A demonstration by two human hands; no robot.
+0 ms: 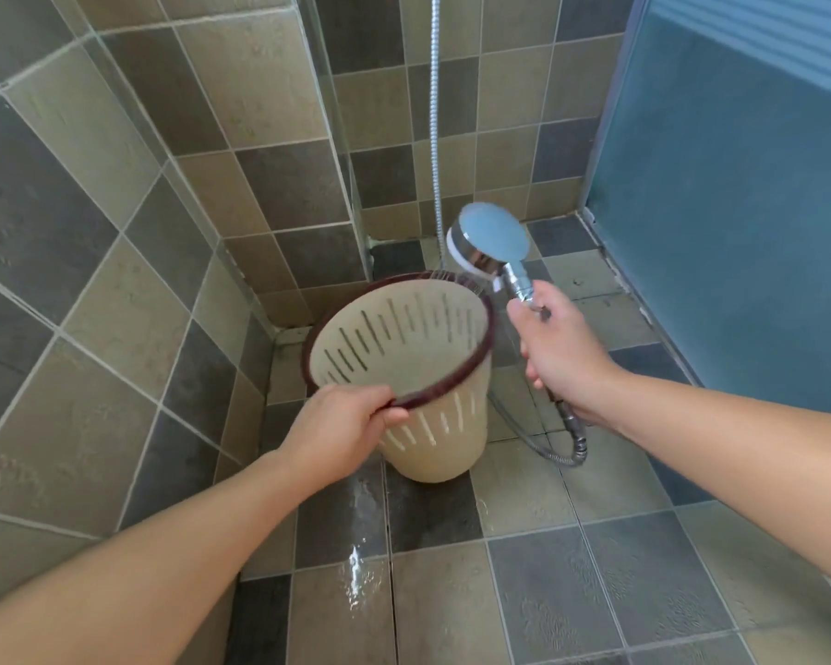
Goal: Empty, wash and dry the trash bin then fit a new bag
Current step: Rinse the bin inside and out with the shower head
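Two bare forearms reach into a tiled shower corner, where the wash stage of the job appears to be under way. Left hand (344, 422) grips the near edge of the trash bin (421, 371) by its dark red rim (471, 364), fingers curled over the lip and thumb outside, tipping the slotted beige tub so its mouth faces the camera. Right hand (555, 350), just right of the bin, is wrapped round the chrome handle of a shower head (492, 240), whose face hangs above the bin's far rim; fine streaks at that rim suggest spray, though this is hard to tell. Its metal hose (555, 453) loops along the floor (596, 568) right of the bin and climbs the wall behind it.

No rubbish and no liner show inside the bin, so emptying looks done. Wet streaks gleam on the floor tiles in front of the bin, pointing to rinsing in progress rather than finished. Still to come, by this evidence: completing the wash, drying the tub and fitting a fresh bag; neither cloth nor bag is in view. A frosted blue glass panel (739, 208) stands well right of the bin.
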